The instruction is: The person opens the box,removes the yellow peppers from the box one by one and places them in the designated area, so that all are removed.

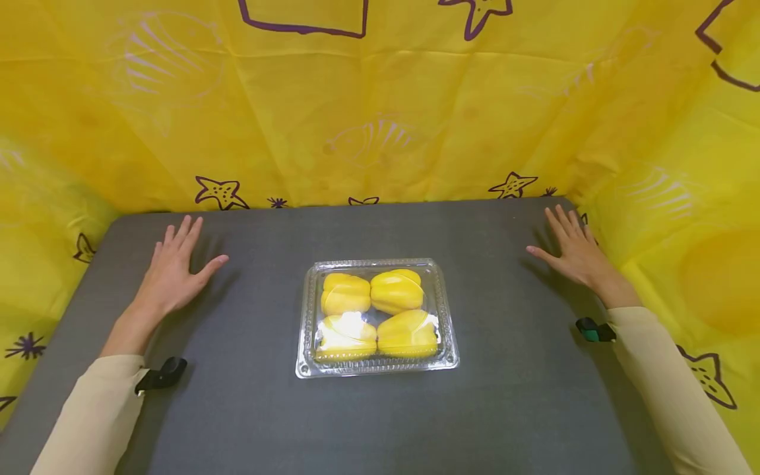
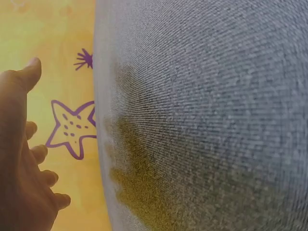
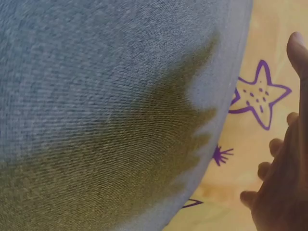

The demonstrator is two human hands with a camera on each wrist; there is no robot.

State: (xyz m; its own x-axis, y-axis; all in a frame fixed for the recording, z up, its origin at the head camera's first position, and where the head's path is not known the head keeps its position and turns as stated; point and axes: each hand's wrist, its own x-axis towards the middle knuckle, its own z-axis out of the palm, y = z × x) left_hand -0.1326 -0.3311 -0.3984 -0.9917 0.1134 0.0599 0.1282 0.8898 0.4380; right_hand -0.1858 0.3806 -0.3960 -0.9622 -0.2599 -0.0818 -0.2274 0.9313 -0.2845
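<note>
We saw a grey, cloth-textured rectangular table (image 1: 505, 402) with a clear, rectangular plastic container (image 1: 380, 369) lying flat near its middle. Inside, under the transparent top, we counted four plump, yellow, lobed pepper-like pieces (image 1: 398, 291), set two on the far side and two on the near side, with bright glare over the near-left one. To the left of the container, and well apart from it, we saw the person's bare left hand (image 1: 173, 267) held wide, its fingers straight and its thumb spread toward the right, holding nothing. On the far right, near the table's edge, the bare right hand (image 1: 577, 249) was likewise spread wide and without a load, its thumb pointing left. Both hands cast shadows on the table, and in the wrist views we saw them raised from its surface. We noted a cream-coloured left sleeve (image 1: 89, 415) and a matching right sleeve (image 1: 671, 382), each with a dark device at the wrist. Behind the far edge and along both sides hung a yellow fabric backdrop (image 1: 415, 86) printed with purple starfish and pale striped fish.
</note>
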